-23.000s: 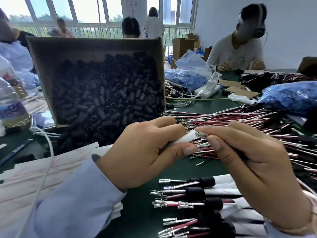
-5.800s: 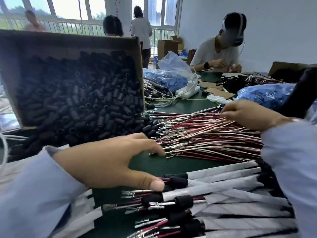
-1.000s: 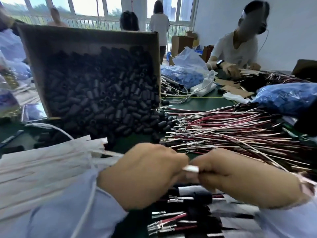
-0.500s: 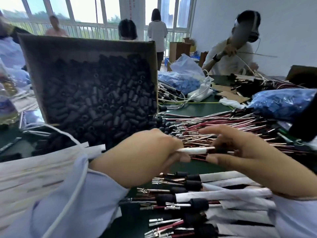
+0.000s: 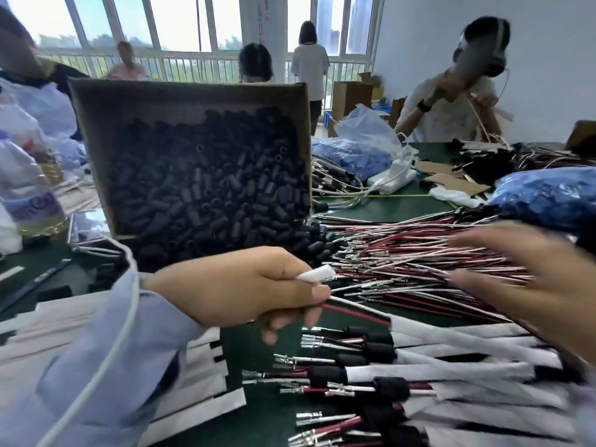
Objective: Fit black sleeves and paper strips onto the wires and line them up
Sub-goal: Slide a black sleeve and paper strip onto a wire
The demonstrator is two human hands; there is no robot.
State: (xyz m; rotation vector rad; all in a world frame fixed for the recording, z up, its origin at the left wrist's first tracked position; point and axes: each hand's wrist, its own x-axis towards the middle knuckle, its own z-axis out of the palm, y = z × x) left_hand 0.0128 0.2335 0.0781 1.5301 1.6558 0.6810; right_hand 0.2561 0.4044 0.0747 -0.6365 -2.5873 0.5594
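Observation:
My left hand (image 5: pixel 245 285) grips a red-and-white wire pair (image 5: pixel 351 309) and a white paper strip end (image 5: pixel 317 273) above the green table. That wire pair runs right into a white paper wrap (image 5: pixel 451 337). My right hand (image 5: pixel 529 282) is blurred, fingers spread, over the pile of loose red and white wires (image 5: pixel 419 253). A tilted cardboard box (image 5: pixel 96 124) full of black sleeves (image 5: pixel 209 195) stands behind my left hand. Several finished wires with black sleeves and paper wraps (image 5: pixel 387 375) lie in a row at the near right.
Flat paper strips (image 5: pixel 200 375) lie under my left sleeve. A plastic bottle (image 5: pixel 25 188) stands at far left. Blue bags (image 5: pixel 548 195) and a white power strip (image 5: pixel 393 179) sit at the back right. Another person works across the table; others stand by the windows.
My right hand has let go of the strip and swung out right over the loose wire pile. My left hand keeps its hold on the wire and strip, a little lower.

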